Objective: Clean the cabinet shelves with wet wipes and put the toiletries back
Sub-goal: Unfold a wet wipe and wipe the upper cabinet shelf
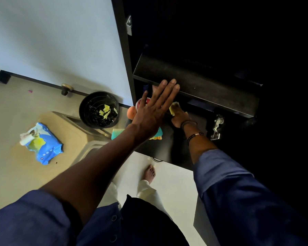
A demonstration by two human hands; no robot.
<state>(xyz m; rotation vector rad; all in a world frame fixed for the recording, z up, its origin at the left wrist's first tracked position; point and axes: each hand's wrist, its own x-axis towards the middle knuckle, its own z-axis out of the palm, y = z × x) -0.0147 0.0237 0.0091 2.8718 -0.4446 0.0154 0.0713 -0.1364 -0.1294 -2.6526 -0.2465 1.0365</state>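
My left hand (155, 110) reaches out flat, its straight fingers touching the front edge of a black cabinet shelf (212, 89). Under that shelf my right hand (180, 118) holds a yellowish wet wipe (173, 108) against the dark lower shelf (167, 144). To the left on that lower level stand several toiletries, partly hidden by my left hand: a red-and-white tub (140, 103), an orange round thing (131, 112) and a teal packet (116, 134). A blue wet-wipes pack (43, 144) lies open on the beige surface at left.
A black bin (99, 110) holding used yellow wipes stands by the cabinet's side panel (124, 59). Metal hinges (216, 126) sit on the cabinet's right side. My bare foot (149, 174) is on the white floor below. The cabinet interior is very dark.
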